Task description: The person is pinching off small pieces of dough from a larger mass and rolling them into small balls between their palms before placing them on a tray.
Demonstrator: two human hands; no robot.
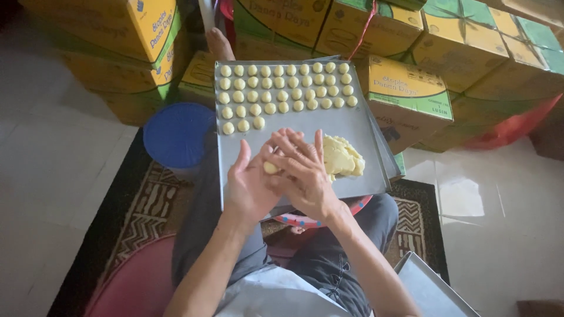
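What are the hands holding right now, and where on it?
A small dough ball, pressed between the left hand palm and the right hand palm above the baking tray.

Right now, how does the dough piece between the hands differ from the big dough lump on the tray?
The dough piece is small and rounded, pressed between the left hand and right hand. The dough lump is much larger, irregular, and lies untouched on the metal tray. Both are pale yellow.

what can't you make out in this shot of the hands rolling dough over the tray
Head view:
- Dough piece: mostly covered by the right hand and left hand.
- Dough lump: its left part hidden behind the right hand.
- Second tray: cut off by the bottom edge.
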